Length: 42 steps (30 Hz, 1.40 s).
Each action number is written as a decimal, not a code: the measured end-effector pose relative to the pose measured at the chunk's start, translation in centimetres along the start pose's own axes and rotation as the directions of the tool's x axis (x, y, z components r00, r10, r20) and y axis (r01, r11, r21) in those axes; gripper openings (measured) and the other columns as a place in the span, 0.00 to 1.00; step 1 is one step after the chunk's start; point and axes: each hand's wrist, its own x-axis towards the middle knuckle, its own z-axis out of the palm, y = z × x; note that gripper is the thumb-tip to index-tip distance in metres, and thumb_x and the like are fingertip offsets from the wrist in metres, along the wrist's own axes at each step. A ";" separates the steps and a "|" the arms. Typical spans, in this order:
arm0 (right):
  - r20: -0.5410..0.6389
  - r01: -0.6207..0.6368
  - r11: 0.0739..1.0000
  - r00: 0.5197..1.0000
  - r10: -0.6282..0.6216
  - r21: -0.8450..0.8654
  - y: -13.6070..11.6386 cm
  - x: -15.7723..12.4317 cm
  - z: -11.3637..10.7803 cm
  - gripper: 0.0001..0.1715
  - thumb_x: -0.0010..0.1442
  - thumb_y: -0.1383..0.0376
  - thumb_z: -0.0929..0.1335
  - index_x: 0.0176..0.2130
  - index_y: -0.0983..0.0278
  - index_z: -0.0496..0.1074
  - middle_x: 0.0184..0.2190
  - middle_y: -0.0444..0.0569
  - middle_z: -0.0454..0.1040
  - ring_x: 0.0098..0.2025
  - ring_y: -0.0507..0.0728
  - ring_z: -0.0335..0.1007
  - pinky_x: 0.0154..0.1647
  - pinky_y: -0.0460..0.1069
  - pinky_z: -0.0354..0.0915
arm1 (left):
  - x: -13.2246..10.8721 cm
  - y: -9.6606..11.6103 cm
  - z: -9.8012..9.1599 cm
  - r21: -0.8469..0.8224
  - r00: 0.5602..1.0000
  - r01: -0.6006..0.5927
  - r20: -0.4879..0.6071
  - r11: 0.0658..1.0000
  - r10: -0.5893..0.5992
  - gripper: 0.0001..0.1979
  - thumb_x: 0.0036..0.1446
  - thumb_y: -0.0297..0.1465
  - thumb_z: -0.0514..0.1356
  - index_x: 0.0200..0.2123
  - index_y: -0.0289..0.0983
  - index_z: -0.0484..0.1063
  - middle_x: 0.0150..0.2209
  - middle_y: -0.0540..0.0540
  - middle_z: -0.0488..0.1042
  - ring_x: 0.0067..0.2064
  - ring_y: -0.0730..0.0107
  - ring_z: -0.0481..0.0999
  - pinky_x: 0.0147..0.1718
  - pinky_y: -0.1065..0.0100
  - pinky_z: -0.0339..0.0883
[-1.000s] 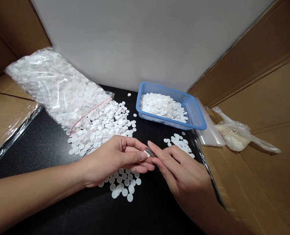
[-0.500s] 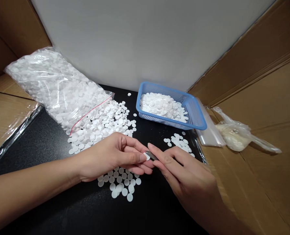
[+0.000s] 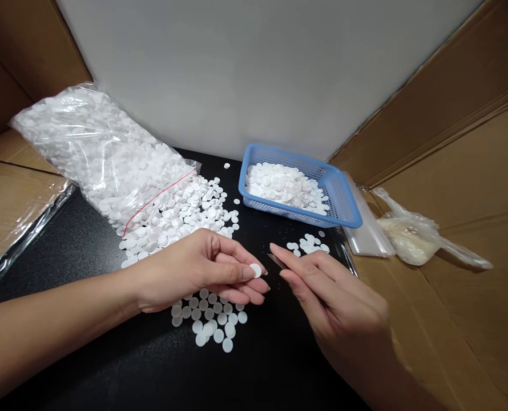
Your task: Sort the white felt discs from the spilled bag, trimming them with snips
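Observation:
My left hand (image 3: 202,274) pinches one small white disc (image 3: 256,270) between thumb and fingers, above a loose cluster of white discs (image 3: 211,322) on the black tabletop. My right hand (image 3: 335,302) is closed around a thin metal blade (image 3: 276,261), whose tip points left and sits a short gap away from the disc. A small heap of discs (image 3: 309,244) lies just beyond my right fingers.
A clear plastic bag (image 3: 95,154) of white discs spills a heap (image 3: 181,220) at the left. A blue basket (image 3: 343,205) with discs stands behind. Cardboard walls flank both sides; a crumpled plastic bag (image 3: 412,237) lies on the right cardboard.
The blade was touching the disc in my left hand; my right hand has now drawn it away to the right, leaving a gap. My left hand stayed put.

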 end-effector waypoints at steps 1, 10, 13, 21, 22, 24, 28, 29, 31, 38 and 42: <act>0.006 -0.009 1.000 1.000 0.009 0.010 0.0 0.0 -0.1 0.17 0.69 0.69 0.66 0.55 0.64 0.76 0.28 0.44 0.72 0.25 0.48 0.66 0.28 0.44 0.63 | 0.0 0.0 0.0 -0.006 1.000 0.003 -0.007 1.000 -0.003 0.11 0.53 0.33 0.71 0.36 0.32 0.80 0.36 0.40 0.84 0.39 0.65 0.84 0.39 0.73 0.77; 0.053 0.049 0.998 0.998 -0.047 -0.042 -0.6 0.1 0.3 0.17 0.71 0.69 0.63 0.54 0.64 0.76 0.27 0.44 0.73 0.27 0.49 0.67 0.28 0.44 0.63 | 0.2 -0.2 0.0 -0.002 1.000 -0.020 -0.010 1.000 0.020 0.09 0.54 0.32 0.71 0.35 0.33 0.80 0.35 0.42 0.84 0.39 0.66 0.84 0.40 0.72 0.77; 0.052 0.085 0.992 0.995 -0.080 -0.094 -0.7 0.0 0.4 0.18 0.71 0.69 0.63 0.54 0.63 0.76 0.26 0.44 0.72 0.26 0.49 0.66 0.27 0.45 0.61 | 0.1 -0.2 0.0 0.040 0.999 -0.051 -0.001 0.998 0.051 0.09 0.54 0.32 0.70 0.36 0.33 0.80 0.36 0.42 0.84 0.39 0.66 0.84 0.41 0.71 0.77; -0.037 0.043 0.965 0.998 -0.054 -0.260 1.4 0.2 0.4 0.18 0.69 0.67 0.65 0.57 0.62 0.74 0.27 0.44 0.72 0.25 0.49 0.65 0.28 0.45 0.60 | -0.1 -0.1 0.2 0.267 0.982 -0.187 0.024 0.945 0.188 0.06 0.59 0.29 0.65 0.37 0.33 0.81 0.34 0.43 0.83 0.35 0.70 0.82 0.38 0.73 0.75; -0.044 0.015 0.964 0.999 -0.028 -0.266 1.8 0.3 0.6 0.18 0.70 0.66 0.65 0.57 0.62 0.74 0.27 0.44 0.72 0.25 0.49 0.65 0.28 0.46 0.60 | -0.2 0.0 0.2 0.299 0.977 -0.209 0.020 0.931 0.213 0.06 0.59 0.28 0.65 0.37 0.33 0.81 0.34 0.43 0.83 0.35 0.70 0.82 0.37 0.73 0.75; -0.043 -0.026 0.960 0.999 0.014 -0.279 2.6 0.3 0.8 0.19 0.71 0.64 0.64 0.57 0.63 0.74 0.28 0.44 0.71 0.25 0.49 0.65 0.28 0.46 0.60 | -0.2 -0.1 0.3 0.339 0.968 -0.238 0.013 0.910 0.249 0.06 0.59 0.28 0.64 0.37 0.33 0.81 0.34 0.43 0.83 0.36 0.70 0.82 0.37 0.74 0.75; 0.008 -0.040 0.958 0.999 0.044 -0.285 3.7 0.2 1.6 0.21 0.72 0.61 0.62 0.57 0.67 0.73 0.29 0.46 0.71 0.26 0.51 0.67 0.27 0.47 0.62 | -0.2 -0.2 0.4 0.352 0.965 -0.250 0.008 0.902 0.264 0.05 0.59 0.27 0.65 0.37 0.33 0.81 0.34 0.43 0.83 0.37 0.70 0.82 0.37 0.76 0.75; 0.031 -0.045 0.957 0.998 0.056 -0.286 3.9 0.2 1.8 0.22 0.72 0.60 0.61 0.57 0.67 0.73 0.30 0.47 0.71 0.26 0.51 0.67 0.26 0.47 0.62 | -0.2 -0.2 0.4 0.351 0.965 -0.249 0.011 0.903 0.262 0.05 0.59 0.27 0.65 0.37 0.33 0.81 0.34 0.43 0.83 0.37 0.70 0.82 0.37 0.75 0.75; 0.091 -0.064 0.954 0.991 0.094 -0.293 4.4 0.0 2.4 0.24 0.73 0.59 0.59 0.57 0.68 0.72 0.32 0.49 0.70 0.25 0.52 0.67 0.23 0.47 0.61 | -0.3 0.0 0.4 0.354 0.966 -0.248 0.022 0.902 0.258 0.06 0.60 0.28 0.64 0.39 0.33 0.81 0.34 0.44 0.83 0.37 0.69 0.82 0.37 0.74 0.75; 0.257 0.004 0.897 0.959 0.122 -0.442 5.7 -0.4 4.7 0.24 0.73 0.61 0.56 0.55 0.68 0.73 0.33 0.50 0.68 0.25 0.54 0.64 0.19 0.48 0.55 | -2.9 0.7 -2.4 0.487 0.914 -0.262 -0.153 0.833 0.376 0.09 0.60 0.35 0.65 0.37 0.36 0.81 0.31 0.46 0.81 0.33 0.69 0.79 0.33 0.73 0.73; 0.254 0.083 0.871 0.966 0.050 -0.485 5.9 -0.3 5.3 0.23 0.72 0.63 0.57 0.53 0.70 0.74 0.30 0.52 0.68 0.31 0.59 0.65 0.25 0.50 0.59 | -4.7 -1.8 -3.9 0.634 0.937 -0.195 -0.105 0.748 0.334 0.08 0.60 0.35 0.64 0.35 0.37 0.82 0.34 0.46 0.81 0.35 0.69 0.79 0.35 0.73 0.71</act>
